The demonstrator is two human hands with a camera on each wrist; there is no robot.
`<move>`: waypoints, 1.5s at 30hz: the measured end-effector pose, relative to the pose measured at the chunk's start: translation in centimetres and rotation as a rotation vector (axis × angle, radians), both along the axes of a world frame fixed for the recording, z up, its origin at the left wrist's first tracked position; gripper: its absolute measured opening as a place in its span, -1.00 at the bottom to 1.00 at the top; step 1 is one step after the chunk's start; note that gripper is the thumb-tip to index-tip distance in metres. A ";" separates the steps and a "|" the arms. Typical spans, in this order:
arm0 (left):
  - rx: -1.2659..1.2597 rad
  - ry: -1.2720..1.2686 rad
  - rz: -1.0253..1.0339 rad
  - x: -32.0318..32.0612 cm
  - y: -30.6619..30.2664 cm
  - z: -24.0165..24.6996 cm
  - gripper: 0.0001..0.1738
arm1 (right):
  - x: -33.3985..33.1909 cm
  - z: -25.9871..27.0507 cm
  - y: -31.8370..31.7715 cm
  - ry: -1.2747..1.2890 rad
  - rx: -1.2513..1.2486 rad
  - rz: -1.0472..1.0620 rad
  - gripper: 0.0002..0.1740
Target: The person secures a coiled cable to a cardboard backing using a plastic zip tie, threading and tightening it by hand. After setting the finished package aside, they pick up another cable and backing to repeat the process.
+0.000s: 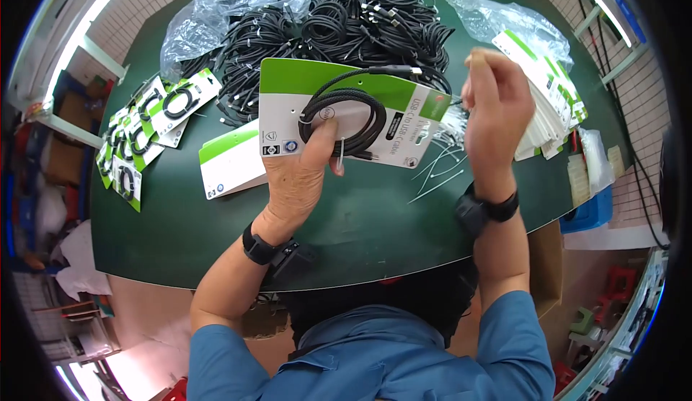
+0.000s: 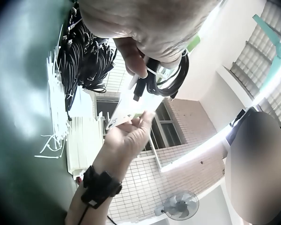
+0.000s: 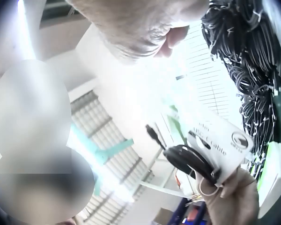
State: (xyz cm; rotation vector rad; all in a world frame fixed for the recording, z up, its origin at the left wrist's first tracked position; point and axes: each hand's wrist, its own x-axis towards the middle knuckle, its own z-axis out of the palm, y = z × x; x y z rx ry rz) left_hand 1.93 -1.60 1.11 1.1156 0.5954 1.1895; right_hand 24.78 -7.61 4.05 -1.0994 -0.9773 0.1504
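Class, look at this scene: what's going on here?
A person at a green table holds a green-and-white packaging card in the left hand, thumb pressing a coiled black cable onto it. The right hand is raised beside the card's right edge, fingers curled; whether it holds anything is unclear. Behind lies a heap of black cables, finished cards sit at left, loose white ties at right.

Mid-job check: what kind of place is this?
Likely a cable-packing workbench: a heap of black cables, a stack of backing cards, finished carded cables on the green table, and a USB cable card held in the left hand.
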 end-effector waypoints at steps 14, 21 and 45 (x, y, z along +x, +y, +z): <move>0.106 0.107 -0.080 -0.7 -1.2 -1.7 -0.60 | 1.2 -9.7 -4.7 0.125 -0.574 0.875 -0.42; 0.248 0.206 -0.073 -0.9 -0.5 -3.0 -0.53 | 0.6 -8.8 0.2 0.072 -0.553 0.950 -0.39; 0.082 0.130 -0.503 -0.9 1.3 -1.8 -0.71 | -2.0 -3.0 1.4 0.379 -0.492 0.923 -0.85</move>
